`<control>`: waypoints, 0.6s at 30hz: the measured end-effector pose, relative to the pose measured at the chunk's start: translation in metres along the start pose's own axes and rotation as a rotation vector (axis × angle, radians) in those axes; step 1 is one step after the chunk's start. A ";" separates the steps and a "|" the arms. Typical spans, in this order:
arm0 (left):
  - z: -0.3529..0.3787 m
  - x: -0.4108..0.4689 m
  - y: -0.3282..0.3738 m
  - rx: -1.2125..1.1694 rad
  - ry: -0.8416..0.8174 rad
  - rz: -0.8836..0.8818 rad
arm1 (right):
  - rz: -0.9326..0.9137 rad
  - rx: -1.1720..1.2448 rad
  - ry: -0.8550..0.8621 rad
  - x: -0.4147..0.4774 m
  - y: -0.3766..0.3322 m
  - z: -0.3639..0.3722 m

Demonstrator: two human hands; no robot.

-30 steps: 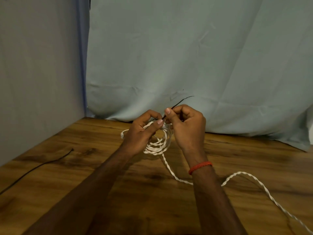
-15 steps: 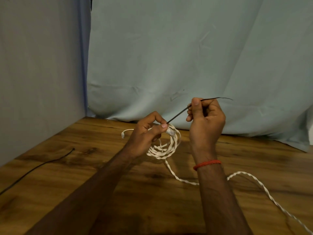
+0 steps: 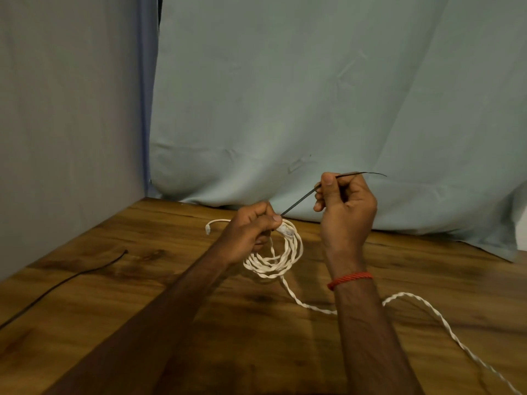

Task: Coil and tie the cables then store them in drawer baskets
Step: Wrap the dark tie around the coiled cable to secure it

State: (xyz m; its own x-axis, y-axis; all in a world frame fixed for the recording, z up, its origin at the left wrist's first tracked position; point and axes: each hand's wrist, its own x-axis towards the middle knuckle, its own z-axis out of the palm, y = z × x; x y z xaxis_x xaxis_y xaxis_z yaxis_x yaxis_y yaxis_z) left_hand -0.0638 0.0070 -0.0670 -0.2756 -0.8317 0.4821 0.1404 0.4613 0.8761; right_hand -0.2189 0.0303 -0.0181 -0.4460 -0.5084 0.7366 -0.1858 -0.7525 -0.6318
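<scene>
Head view, single entry.

1. Wooden table (image 3: 137, 283), dark-grained brown top; far edge meets a pale blue cloth backdrop (image 3: 313, 95).
2. White twisted cable (image 3: 275, 262), several loops gathered into a small coil hanging just above the table's middle, towards the far edge. A clear plug (image 3: 286, 231) sits at the coil's top. A second plug end (image 3: 208, 230) curls out towards the far left corner. A long loose tail (image 3: 422, 307) runs under the right forearm and off towards the near right corner, not coiled.
3. Black tie strip (image 3: 299, 199), thin and stiff, stretched straight from the coil's top up to the right, its fine tip curving beyond the fingers.
4. Left hand (image 3: 251, 232): fingers curled round the top of the coil, thumb pressed beside the plug where the strip begins.
5. Right hand (image 3: 346, 212): thumb and forefinger pinch the strip, other fingers folded; red thread bracelet (image 3: 350, 279) on the wrist.
6. Thin black strand (image 3: 57, 283), lying near the left edge, untouched.

Change noted: a second ago both hands met at the coil; the right hand has since drawn up and away, and the strip now shows taut between them. Judgement: the tie is being cinched on the bundle, though the loose tail appears unhandled, and storing has not begun.
</scene>
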 end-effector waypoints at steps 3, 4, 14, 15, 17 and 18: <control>-0.001 -0.002 0.002 -0.013 -0.034 0.021 | 0.004 0.015 0.009 0.001 0.001 -0.001; -0.001 -0.002 0.004 -0.026 -0.043 0.023 | 0.010 0.019 0.019 0.001 0.002 -0.001; 0.016 -0.007 0.023 -0.051 -0.179 0.162 | 0.184 -0.151 0.057 0.002 0.021 -0.003; 0.016 -0.008 0.023 -0.038 -0.185 0.168 | 0.199 -0.169 0.054 0.001 0.022 -0.003; 0.016 -0.007 0.019 -0.014 -0.167 0.161 | 0.206 -0.198 0.065 0.002 0.022 -0.004; 0.017 -0.007 0.017 0.002 -0.145 0.151 | 0.204 -0.206 0.075 0.004 0.022 -0.006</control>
State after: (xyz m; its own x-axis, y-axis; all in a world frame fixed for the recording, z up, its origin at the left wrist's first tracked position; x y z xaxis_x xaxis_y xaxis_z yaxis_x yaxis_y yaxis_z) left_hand -0.0756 0.0260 -0.0556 -0.3858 -0.6995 0.6015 0.1884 0.5784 0.7937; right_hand -0.2304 0.0143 -0.0307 -0.5547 -0.6022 0.5742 -0.2555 -0.5335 -0.8063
